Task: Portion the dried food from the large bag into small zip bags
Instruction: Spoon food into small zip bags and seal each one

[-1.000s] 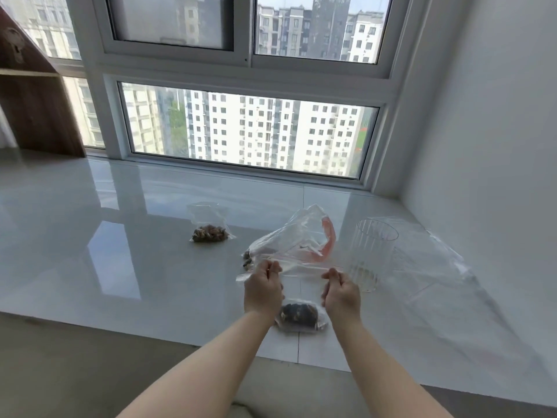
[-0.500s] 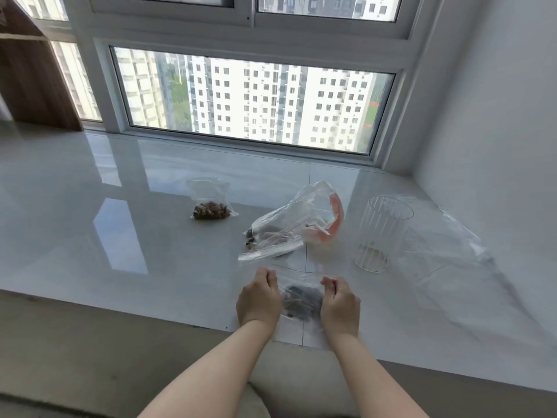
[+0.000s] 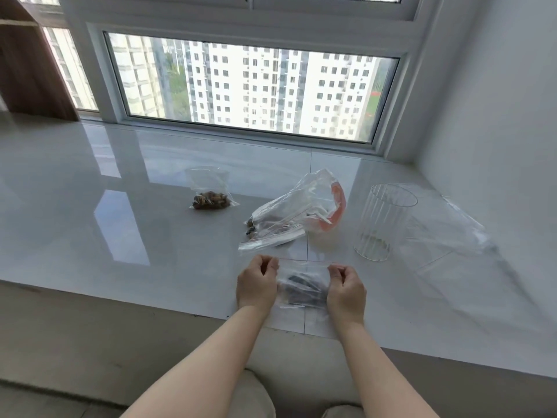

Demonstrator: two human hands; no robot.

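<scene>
Dried food sits mostly in the large bag [image 3: 294, 217] lying open on the sill; nearer us, our left hand [image 3: 256, 286] and right hand [image 3: 346, 289] pinch the small zip bag [image 3: 303, 286] by its top corners — an uneven press could leave the seal gapped, spilling pieces.

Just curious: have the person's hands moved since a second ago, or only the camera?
Yes. Both hands, left hand and right hand, drew back from the large bag toward the ledge's near edge, now pinching a small zip bag.
</scene>
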